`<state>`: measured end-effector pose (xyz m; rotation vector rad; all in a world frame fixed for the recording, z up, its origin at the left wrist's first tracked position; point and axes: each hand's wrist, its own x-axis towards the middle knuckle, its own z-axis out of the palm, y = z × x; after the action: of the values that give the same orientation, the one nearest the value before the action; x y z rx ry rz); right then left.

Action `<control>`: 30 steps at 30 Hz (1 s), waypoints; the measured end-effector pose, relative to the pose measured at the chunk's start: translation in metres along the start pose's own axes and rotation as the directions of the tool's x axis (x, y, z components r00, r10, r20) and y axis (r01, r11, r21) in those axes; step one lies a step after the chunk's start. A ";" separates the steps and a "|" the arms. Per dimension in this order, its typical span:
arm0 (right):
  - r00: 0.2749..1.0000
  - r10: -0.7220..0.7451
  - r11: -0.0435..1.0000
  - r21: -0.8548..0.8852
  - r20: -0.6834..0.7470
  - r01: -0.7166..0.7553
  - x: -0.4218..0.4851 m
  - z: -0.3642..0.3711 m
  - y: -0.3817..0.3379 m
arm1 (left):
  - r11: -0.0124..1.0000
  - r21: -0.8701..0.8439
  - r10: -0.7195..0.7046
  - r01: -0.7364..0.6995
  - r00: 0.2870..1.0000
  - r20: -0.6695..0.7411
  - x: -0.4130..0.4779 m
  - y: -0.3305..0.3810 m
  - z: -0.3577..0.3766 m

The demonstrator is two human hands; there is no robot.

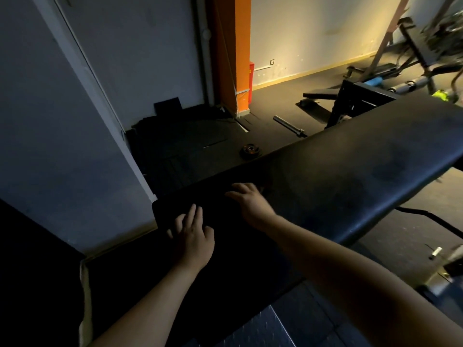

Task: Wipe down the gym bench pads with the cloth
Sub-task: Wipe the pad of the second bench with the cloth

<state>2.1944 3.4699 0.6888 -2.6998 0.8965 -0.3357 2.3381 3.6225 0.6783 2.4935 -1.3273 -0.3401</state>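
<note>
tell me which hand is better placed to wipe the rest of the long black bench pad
Likely the right hand: it rests with fingers spread on the long black bench pad, nearer the long stretch running off to the right. The left hand lies by the pad's left end.

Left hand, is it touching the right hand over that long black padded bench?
Apart. The head view shows a strip of the long black padded bench plainly between the left hand and the right hand.
</note>
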 end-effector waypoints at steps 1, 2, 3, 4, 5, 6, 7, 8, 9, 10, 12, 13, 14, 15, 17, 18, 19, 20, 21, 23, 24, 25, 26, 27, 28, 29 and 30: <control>0.998 0.061 0.998 0.020 -0.030 -0.060 -0.003 -0.005 0.018 | 1.000 -0.008 0.003 -0.003 1.000 0.002 0.000 0.000 0.000; 0.990 0.127 0.991 0.044 -0.066 -0.124 -0.007 -0.010 0.034 | 1.000 -0.016 0.010 -0.010 1.000 0.001 0.000 -0.001 0.001; 0.976 0.198 0.979 0.066 -0.094 -0.192 -0.011 -0.013 0.045 | 1.000 -0.020 0.017 -0.017 1.000 -0.006 0.000 -0.003 0.001; 0.960 0.259 0.964 0.086 -0.111 -0.250 -0.014 -0.015 0.052 | 0.999 -0.025 0.023 -0.023 1.000 -0.011 0.001 -0.003 0.002; 0.944 0.309 0.949 0.107 -0.113 -0.298 -0.016 -0.015 0.052 | 0.999 -0.028 0.027 -0.027 1.000 -0.002 0.001 -0.003 0.001; 0.934 0.339 0.937 0.129 -0.114 -0.325 -0.017 -0.013 0.046 | 0.999 -0.029 0.033 -0.032 0.999 0.010 0.001 -0.003 0.001; 0.931 0.348 0.932 0.147 -0.115 -0.330 -0.015 -0.009 0.037 | 0.999 -0.027 0.033 -0.033 0.999 0.018 0.001 -0.002 0.001; 0.935 0.335 0.936 0.155 -0.116 -0.316 -0.012 -0.006 0.024 | 0.999 -0.022 0.029 -0.029 0.999 0.025 0.000 -0.002 0.001; 0.948 0.298 0.948 0.153 -0.110 -0.280 -0.010 0.000 0.009 | 1.000 -0.017 0.024 -0.023 0.999 0.025 0.000 -0.001 0.000; 0.966 0.238 0.964 0.145 -0.099 -0.223 -0.007 0.005 -0.006 | 1.000 -0.004 0.022 -0.022 1.000 0.014 -0.001 0.000 0.000; 0.995 0.082 0.990 0.116 -0.056 -0.076 -0.006 0.017 -0.035 | 0.998 0.046 0.037 -0.036 0.999 -0.010 -0.004 -0.001 0.001; 0.999 0.018 0.997 0.081 -0.039 -0.014 -0.007 0.020 -0.046 | 0.997 0.068 0.047 -0.046 0.999 -0.012 -0.004 -0.001 0.002; 1.000 -0.011 0.999 0.037 -0.027 0.012 -0.010 0.020 -0.055 | 0.995 0.084 0.054 -0.053 0.999 -0.009 -0.004 -0.002 0.002; 0.999 -0.002 1.000 -0.001 -0.033 0.002 -0.013 0.020 -0.058 | 0.994 0.096 0.059 -0.058 0.998 -0.005 -0.004 -0.003 0.002; 0.995 0.071 0.996 -0.051 -0.066 -0.075 -0.021 0.016 -0.050 | 0.993 0.095 0.067 -0.069 0.998 0.016 -0.005 -0.003 0.001; 0.992 0.104 0.992 -0.067 -0.077 -0.109 -0.026 0.013 -0.043 | 0.994 0.085 0.072 -0.074 0.997 0.031 -0.005 -0.002 0.000; 0.988 0.136 0.987 -0.072 -0.079 -0.142 -0.032 0.010 -0.034 | 0.994 0.073 0.079 -0.082 0.996 0.051 -0.006 -0.001 -0.001; 0.981 0.174 0.982 -0.057 -0.090 -0.180 -0.038 0.006 -0.024 | 0.994 0.064 0.085 -0.090 0.994 0.074 -0.006 -0.001 -0.002; 0.967 0.227 0.972 -0.030 -0.115 -0.232 -0.050 0.002 -0.014 | 0.993 0.059 0.093 -0.099 0.990 0.105 -0.007 -0.001 -0.004; 0.914 0.359 0.931 -0.002 -0.190 -0.365 -0.076 -0.007 0.004 | 0.993 0.058 0.095 -0.106 0.981 0.168 -0.005 -0.002 -0.010; 0.881 0.418 0.904 0.008 -0.224 -0.427 -0.090 -0.011 0.011 | 0.992 0.062 0.098 -0.112 0.976 0.195 -0.006 -0.002 -0.013; 0.848 0.470 0.877 0.022 -0.245 -0.479 -0.103 -0.015 0.017 | 0.991 0.060 0.106 -0.121 0.970 0.218 -0.009 0.002 -0.014; 0.821 0.513 0.854 0.045 -0.252 -0.519 -0.113 -0.017 0.018 | 0.989 0.054 0.119 -0.134 0.966 0.230 -0.014 0.008 -0.014; 0.793 0.554 0.828 0.066 -0.252 -0.558 -0.117 -0.018 0.018 | 0.986 0.052 0.146 -0.161 0.963 0.226 -0.020 0.015 -0.011; 0.765 0.591 0.802 0.085 -0.256 -0.591 -0.113 -0.017 0.014 | 0.978 0.064 0.183 -0.200 0.962 0.203 -0.028 0.022 -0.005; 0.744 0.615 0.786 0.126 -0.263 -0.605 -0.104 -0.016 0.008 | 0.968 0.081 0.220 -0.236 0.961 0.170 -0.034 0.028 0.001; 0.740 0.618 0.786 0.184 -0.265 -0.590 -0.092 -0.013 0.000 | 0.962 0.090 0.245 -0.258 0.961 0.131 -0.039 0.031 0.005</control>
<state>2.1191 3.5235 0.6894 -2.1300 1.7389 -0.6408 2.2908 3.6376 0.6874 2.3795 -1.7319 -0.3722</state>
